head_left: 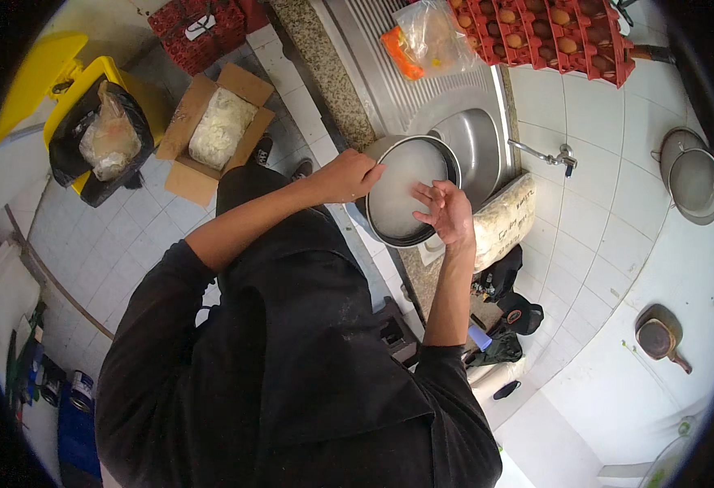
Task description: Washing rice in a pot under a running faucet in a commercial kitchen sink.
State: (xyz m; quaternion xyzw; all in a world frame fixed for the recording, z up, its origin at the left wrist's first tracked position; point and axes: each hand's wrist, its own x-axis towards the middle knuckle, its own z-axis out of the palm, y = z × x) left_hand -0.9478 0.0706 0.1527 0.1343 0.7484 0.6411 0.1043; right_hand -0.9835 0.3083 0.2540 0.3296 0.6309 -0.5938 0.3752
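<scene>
A round metal pot (415,152) filled with cloudy whitish liquid stands at the counter's edge, beside the steel sink basin (479,143). My left hand (347,175) is closed at the left side of its rim, fingers curled. Over the pot's right side, my right hand (445,210) has its palm turned up and its fingers apart and bent. Its fingertips are over or just in the liquid; I cannot tell which. Nothing is seen in that palm. What lies under the liquid is hidden.
A wall tap (555,157) reaches toward the basin. Red egg trays (540,36) and a plastic bag (436,39) lie by the drainboard. A filled, marked bag (506,219) leans beside the pot. An open cardboard box (183,131) and a yellow bin (109,70) stand on the floor.
</scene>
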